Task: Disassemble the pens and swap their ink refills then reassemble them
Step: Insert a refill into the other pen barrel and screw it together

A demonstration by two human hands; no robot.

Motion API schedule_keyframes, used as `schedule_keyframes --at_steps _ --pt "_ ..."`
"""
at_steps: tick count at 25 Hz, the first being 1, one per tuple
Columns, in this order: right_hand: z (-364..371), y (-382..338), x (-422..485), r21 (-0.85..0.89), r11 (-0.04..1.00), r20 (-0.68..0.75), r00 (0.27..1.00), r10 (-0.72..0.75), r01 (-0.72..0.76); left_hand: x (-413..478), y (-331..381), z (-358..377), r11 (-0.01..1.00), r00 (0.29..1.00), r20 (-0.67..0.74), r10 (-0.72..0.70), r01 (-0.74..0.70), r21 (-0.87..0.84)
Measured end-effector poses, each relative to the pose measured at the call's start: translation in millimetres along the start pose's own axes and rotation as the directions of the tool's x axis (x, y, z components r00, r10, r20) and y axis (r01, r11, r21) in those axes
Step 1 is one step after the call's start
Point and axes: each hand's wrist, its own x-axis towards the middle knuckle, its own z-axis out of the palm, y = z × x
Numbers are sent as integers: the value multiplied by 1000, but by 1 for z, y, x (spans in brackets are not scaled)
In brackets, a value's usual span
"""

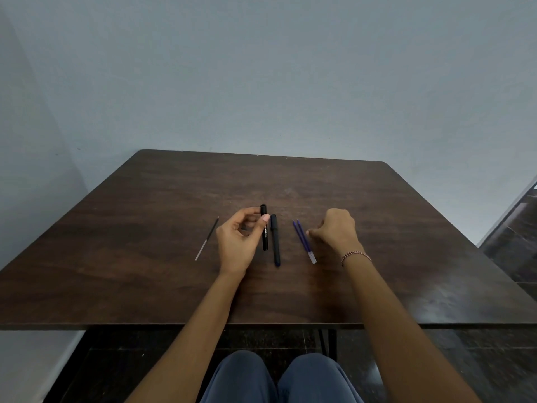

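My left hand point(239, 239) pinches a black pen barrel point(264, 231) between thumb and fingers, with its open end pointing away from me. Just right of it a second dark pen point(275, 241) lies on the brown table point(145, 228). Two blue ink refills point(303, 241) lie side by side further right. My right hand point(337, 231) rests curled on the table with its fingertips touching the blue refills. A thin black refill point(207, 239) lies alone to the left of my left hand.
The table stands against a pale grey wall. A bracelet point(356, 256) circles my right wrist. My knees point(279, 379) show below the table's near edge. Dark floor tiles point(517, 242) appear at the right.
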Motion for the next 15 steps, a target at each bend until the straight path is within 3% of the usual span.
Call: schedule_keyframes --at_steps 5,15 --pt "0 -5 -4 -29 1000 27 1000 4 -3 -1 1 0 1000 1000 4 -4 4 0" --pt "3 -10 -7 -159 985 -54 996 -69 60 0 2 1 1000 1000 -3 -13 13 -7"
